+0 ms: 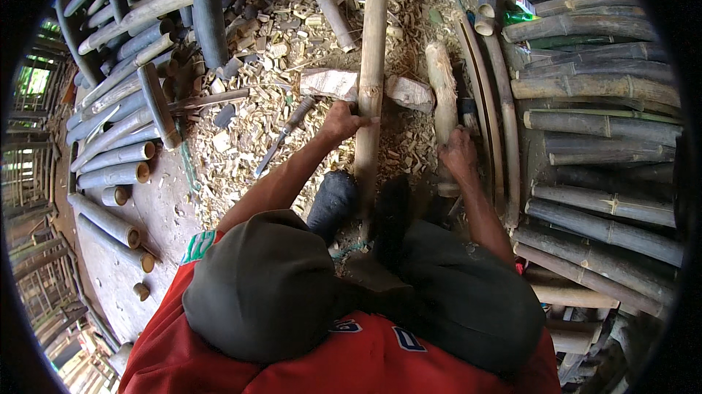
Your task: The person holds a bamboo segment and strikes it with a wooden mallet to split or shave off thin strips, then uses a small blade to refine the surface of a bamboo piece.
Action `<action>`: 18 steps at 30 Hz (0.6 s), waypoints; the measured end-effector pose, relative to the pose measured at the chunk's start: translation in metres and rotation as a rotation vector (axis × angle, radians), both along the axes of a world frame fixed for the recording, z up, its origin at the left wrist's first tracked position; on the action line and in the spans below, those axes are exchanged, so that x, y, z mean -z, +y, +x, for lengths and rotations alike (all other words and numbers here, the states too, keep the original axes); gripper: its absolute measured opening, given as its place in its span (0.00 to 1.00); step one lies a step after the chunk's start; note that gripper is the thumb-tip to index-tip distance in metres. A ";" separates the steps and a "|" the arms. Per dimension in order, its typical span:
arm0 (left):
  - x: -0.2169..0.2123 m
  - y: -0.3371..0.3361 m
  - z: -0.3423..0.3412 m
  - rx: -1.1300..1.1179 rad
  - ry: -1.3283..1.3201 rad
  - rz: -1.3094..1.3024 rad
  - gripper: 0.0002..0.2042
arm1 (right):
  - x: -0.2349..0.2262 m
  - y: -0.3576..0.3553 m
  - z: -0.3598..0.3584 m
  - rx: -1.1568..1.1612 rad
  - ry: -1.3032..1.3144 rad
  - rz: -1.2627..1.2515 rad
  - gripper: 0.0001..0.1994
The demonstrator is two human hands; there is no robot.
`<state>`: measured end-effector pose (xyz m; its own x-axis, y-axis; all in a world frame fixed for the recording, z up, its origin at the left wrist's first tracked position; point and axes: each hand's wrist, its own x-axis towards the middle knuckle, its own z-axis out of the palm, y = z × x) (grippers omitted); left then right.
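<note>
A pale, peeled bamboo pole lies lengthwise between my feet, across a rough wooden block whose other end shows on the pole's right. My left hand grips the pole from its left side, one digit stretched over the top; the other fingers are partly hidden. To the right, my right hand is closed on a thick wooden club with a battered, frayed surface. On the chips left of my left hand lies a chisel-like tool with a wooden handle and long narrow blade.
Wood chips cover the ground. Dark bamboo lengths are stacked along the right, and more bamboo pieces lie at left. Long split strips run beside the club. A green bottle lies at far right.
</note>
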<state>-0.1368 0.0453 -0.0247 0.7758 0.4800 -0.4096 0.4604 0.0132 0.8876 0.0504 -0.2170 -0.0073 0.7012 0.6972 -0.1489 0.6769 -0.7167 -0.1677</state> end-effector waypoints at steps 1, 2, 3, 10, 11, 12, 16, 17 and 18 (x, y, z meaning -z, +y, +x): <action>-0.001 0.004 -0.002 -0.005 0.015 0.005 0.24 | -0.002 0.006 0.001 -0.048 -0.010 0.010 0.26; -0.005 0.007 -0.004 -0.011 0.030 0.010 0.25 | -0.004 0.012 0.001 -0.097 -0.019 0.021 0.28; 0.010 0.002 -0.010 0.054 0.055 0.196 0.27 | -0.007 0.014 -0.003 -0.043 0.027 -0.004 0.28; -0.011 -0.014 -0.015 0.026 0.075 0.111 0.25 | 0.002 -0.001 -0.004 0.004 -0.019 0.044 0.27; -0.018 -0.017 -0.011 0.062 0.082 0.104 0.26 | 0.004 -0.006 -0.002 -0.002 -0.024 0.060 0.27; -0.026 -0.022 -0.011 0.073 0.112 0.128 0.26 | 0.005 -0.012 -0.001 -0.003 -0.016 0.071 0.28; -0.023 -0.005 -0.065 -0.275 -0.018 0.382 0.31 | -0.018 0.018 -0.009 0.066 0.061 0.072 0.31; -0.013 0.015 -0.082 -0.378 -0.039 0.565 0.29 | -0.023 0.027 -0.015 0.112 0.084 0.055 0.32; -0.031 0.020 -0.079 -0.372 0.110 0.634 0.25 | -0.017 0.009 -0.012 0.131 0.065 0.050 0.33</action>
<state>-0.2159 0.0656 0.0060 0.4868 0.8729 -0.0326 0.6119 -0.3142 0.7258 0.0388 -0.2075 0.0099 0.7769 0.6078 -0.1640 0.5645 -0.7879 -0.2460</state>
